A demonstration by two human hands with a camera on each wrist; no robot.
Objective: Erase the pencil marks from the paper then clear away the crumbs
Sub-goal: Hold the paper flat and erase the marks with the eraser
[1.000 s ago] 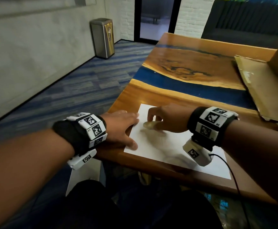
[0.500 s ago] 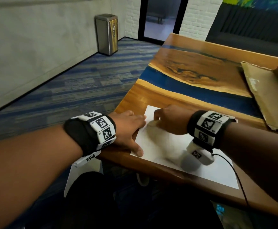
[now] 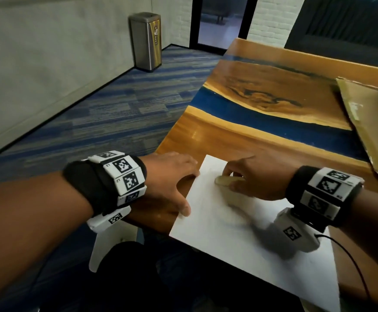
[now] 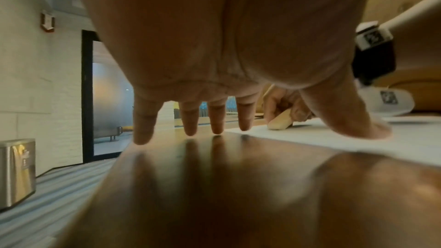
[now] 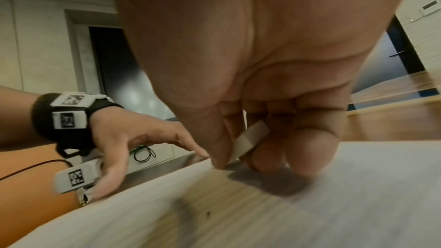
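Observation:
A white sheet of paper [image 3: 239, 233] lies at the near edge of the wooden table [image 3: 217, 136]. My right hand [image 3: 248, 176] pinches a pale beige eraser [image 3: 222, 180] between thumb and fingers and holds it down on the paper's far left part; the eraser [image 5: 248, 140] shows plainly in the right wrist view, and a small dark speck [image 5: 208, 213] lies on the sheet there. My left hand [image 3: 174, 176] lies flat with straight spread fingers on the table, its thumb [image 4: 353, 120] pressing the paper's left edge [image 4: 310, 133]. Pencil marks are too faint to make out.
A flattened cardboard box [image 3: 368, 122] lies on the table's right side. A steel waste bin [image 3: 146, 41] stands on the carpet by the far wall. A thin black cable [image 3: 350, 262] runs from my right wrist over the paper's right edge.
My right hand with the eraser has shifted back and forth over the paper's far left part. The left hand has stayed pressed on the sheet's edge. The head view has swung slightly.

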